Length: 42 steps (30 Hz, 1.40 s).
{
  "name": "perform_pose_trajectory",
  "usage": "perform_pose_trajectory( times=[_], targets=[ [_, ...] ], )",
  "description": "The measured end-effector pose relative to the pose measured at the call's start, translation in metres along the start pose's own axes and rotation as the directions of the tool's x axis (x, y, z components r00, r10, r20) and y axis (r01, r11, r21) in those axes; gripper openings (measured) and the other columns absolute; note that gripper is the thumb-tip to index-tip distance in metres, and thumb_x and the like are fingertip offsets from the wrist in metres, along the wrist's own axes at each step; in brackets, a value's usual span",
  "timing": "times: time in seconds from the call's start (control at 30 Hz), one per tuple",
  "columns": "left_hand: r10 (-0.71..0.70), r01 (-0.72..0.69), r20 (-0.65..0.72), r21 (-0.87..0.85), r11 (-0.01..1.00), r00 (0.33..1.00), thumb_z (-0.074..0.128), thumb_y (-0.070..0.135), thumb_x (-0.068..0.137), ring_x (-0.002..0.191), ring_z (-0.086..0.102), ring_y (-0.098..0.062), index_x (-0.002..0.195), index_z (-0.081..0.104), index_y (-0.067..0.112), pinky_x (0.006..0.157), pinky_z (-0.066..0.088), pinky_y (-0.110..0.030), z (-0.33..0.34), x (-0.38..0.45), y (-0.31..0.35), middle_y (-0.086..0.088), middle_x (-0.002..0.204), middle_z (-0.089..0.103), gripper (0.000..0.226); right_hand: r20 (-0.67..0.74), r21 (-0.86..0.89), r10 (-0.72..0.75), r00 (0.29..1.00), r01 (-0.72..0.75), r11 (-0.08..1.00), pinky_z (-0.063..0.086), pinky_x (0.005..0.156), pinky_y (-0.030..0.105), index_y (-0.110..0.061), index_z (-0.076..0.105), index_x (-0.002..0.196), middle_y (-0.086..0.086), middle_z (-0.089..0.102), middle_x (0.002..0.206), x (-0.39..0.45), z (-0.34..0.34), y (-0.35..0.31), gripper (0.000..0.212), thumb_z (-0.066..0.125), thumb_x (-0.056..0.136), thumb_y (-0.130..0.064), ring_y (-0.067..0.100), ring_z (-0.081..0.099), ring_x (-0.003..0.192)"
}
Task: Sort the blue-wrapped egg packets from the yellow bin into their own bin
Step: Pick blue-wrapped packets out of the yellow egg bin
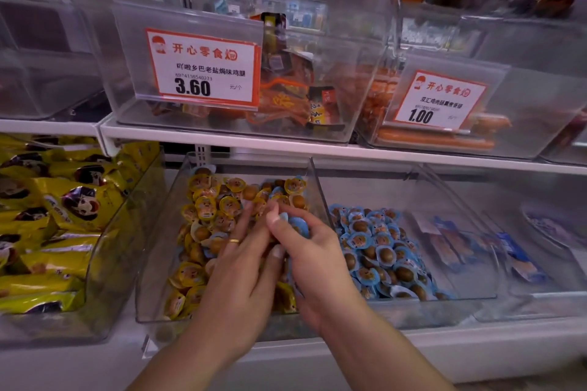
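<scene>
A clear bin (158, 263) on the lower shelf holds many yellow-wrapped egg packets (206, 206), with a few blue-wrapped ones mixed in near the back (277, 191). To its right a second clear bin (460, 247) holds blue-wrapped egg packets (374, 244). Both my hands are inside the yellow bin. My right hand (311, 257) grips several blue-wrapped egg packets (300, 227) between curled fingers and thumb. My left hand (241, 267), wearing a gold ring, lies with straight fingers on the yellow packets, fingertips beside the right hand's.
Yellow snack bags (47, 225) fill the bin at left. Blue flat packets (451, 244) lie in bins further right. The upper shelf (317, 149) overhangs the bins, carrying clear bins with price tags (203, 67) and orange snack packs (286, 98).
</scene>
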<state>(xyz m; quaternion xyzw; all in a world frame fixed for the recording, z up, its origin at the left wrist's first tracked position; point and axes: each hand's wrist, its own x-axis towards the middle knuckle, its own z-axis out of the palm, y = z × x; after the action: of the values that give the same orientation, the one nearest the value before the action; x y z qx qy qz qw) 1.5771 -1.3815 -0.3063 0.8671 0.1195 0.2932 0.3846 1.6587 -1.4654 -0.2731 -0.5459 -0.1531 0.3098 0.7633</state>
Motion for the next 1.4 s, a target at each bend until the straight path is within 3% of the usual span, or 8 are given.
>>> perform_pose_trajectory(
  times=[0.17, 0.4, 0.53, 0.73, 0.87, 1.03, 1.13, 1.4],
  targets=[
    [-0.010, 0.009, 0.025, 0.008, 1.000, 1.000, 0.024, 0.070, 0.095, 0.144, 0.012, 0.014, 0.149, 0.028, 0.051, 0.112, 0.020, -0.024, -0.003, -0.002, -0.005, 0.040, 0.154, 0.014, 0.058, -0.302, -0.160, -0.276, 0.913, 0.236, 0.958, 0.039, 0.040, 0.022, -0.029, 0.074, 0.081, -0.003, 0.067, 0.064, 0.024, -0.030, -0.027, 0.011, 0.070, 0.090, -0.026, 0.011, 0.051, 0.045],
    [-0.163, 0.128, 0.072, 0.349, 0.928, 0.984, 0.044, 0.048, 0.097, 0.138, 0.038, -0.013, 0.141, 0.049, 0.035, 0.108, 0.039, -0.040, -0.013, -0.001, -0.030, 0.017, 0.152, 0.036, 0.046, -0.402, -0.470, 0.002, 0.915, -0.209, 0.858, 0.045, 0.088, 0.039, -0.019, 0.069, 0.119, 0.001, 0.065, 0.121, 0.069, -0.117, -0.045, 0.052, 0.035, 0.103, -0.055, 0.025, 0.061, 0.107],
    [-0.217, 0.129, 0.145, 0.459, 0.879, 0.965, 0.047, 0.039, 0.098, 0.138, 0.041, -0.016, 0.140, 0.048, 0.037, 0.107, 0.039, -0.039, -0.023, 0.002, -0.043, 0.014, 0.152, 0.038, 0.042, -0.474, -0.501, -0.298, 0.828, 0.025, 0.865, 0.047, 0.069, 0.023, -0.013, 0.073, 0.102, 0.006, 0.076, 0.102, 0.069, -0.117, -0.038, 0.029, 0.046, 0.101, -0.025, 0.015, 0.069, 0.097],
    [-0.293, 0.181, 0.124, 0.549, 0.816, 0.948, 0.045, 0.037, 0.098, 0.128, 0.049, -0.020, 0.142, 0.045, 0.038, 0.100, 0.044, -0.034, -0.043, 0.002, -0.050, 0.011, 0.147, 0.041, 0.044, -0.006, -0.759, -0.603, 0.797, 0.389, 0.521, 0.048, 0.060, 0.017, -0.022, 0.070, 0.097, -0.011, 0.073, 0.088, 0.048, -0.053, -0.022, 0.022, 0.051, 0.093, -0.013, 0.001, 0.067, 0.072],
    [-0.316, 0.134, 0.183, 0.633, 0.762, 0.931, 0.039, 0.037, 0.097, 0.119, 0.050, -0.025, 0.141, 0.044, 0.032, 0.095, 0.044, -0.035, -0.042, -0.009, -0.047, 0.001, 0.136, 0.047, 0.044, 0.443, -0.840, -0.343, 0.828, 0.517, 0.166, 0.044, 0.088, 0.019, -0.021, 0.068, 0.121, 0.000, 0.068, 0.116, 0.045, -0.008, 0.010, 0.032, 0.049, 0.095, -0.015, 0.012, 0.062, 0.105],
    [-0.308, 0.132, 0.212, 0.586, 0.800, 0.928, 0.041, 0.029, 0.094, 0.139, 0.032, -0.029, 0.148, 0.034, 0.027, 0.111, 0.033, -0.038, -0.043, -0.018, -0.050, 0.001, 0.162, 0.010, 0.055, 0.457, -0.889, -0.054, 0.888, 0.457, -0.014, 0.047, 0.101, 0.041, -0.026, 0.052, 0.141, 0.006, 0.054, 0.140, 0.062, 0.022, 0.041, 0.042, 0.048, 0.099, -0.026, 0.031, 0.055, 0.123],
    [-0.273, 0.097, 0.242, 0.559, 0.824, 0.931, 0.041, 0.025, 0.093, 0.130, 0.046, -0.024, 0.148, 0.031, 0.021, 0.102, 0.037, -0.034, -0.044, -0.019, -0.052, 0.001, 0.157, 0.031, 0.057, 0.439, -0.890, 0.013, 0.899, 0.436, -0.134, 0.047, 0.099, 0.040, -0.030, 0.054, 0.138, 0.005, 0.056, 0.138, 0.074, 0.033, 0.050, 0.038, 0.044, 0.101, -0.034, 0.032, 0.054, 0.123],
    [-0.426, 0.426, 0.010, -0.007, 0.905, 0.905, 0.050, 0.034, 0.097, 0.128, 0.048, -0.014, 0.148, 0.026, 0.034, 0.097, 0.037, -0.024, -0.054, -0.006, -0.047, 0.013, 0.133, 0.050, 0.056, 0.278, -0.924, -0.134, 0.951, 0.303, 0.233, 0.052, 0.078, 0.022, -0.021, 0.078, 0.097, -0.003, 0.075, 0.093, 0.086, 0.039, 0.035, 0.021, 0.065, 0.089, -0.007, 0.012, 0.068, 0.090]
  ],
)
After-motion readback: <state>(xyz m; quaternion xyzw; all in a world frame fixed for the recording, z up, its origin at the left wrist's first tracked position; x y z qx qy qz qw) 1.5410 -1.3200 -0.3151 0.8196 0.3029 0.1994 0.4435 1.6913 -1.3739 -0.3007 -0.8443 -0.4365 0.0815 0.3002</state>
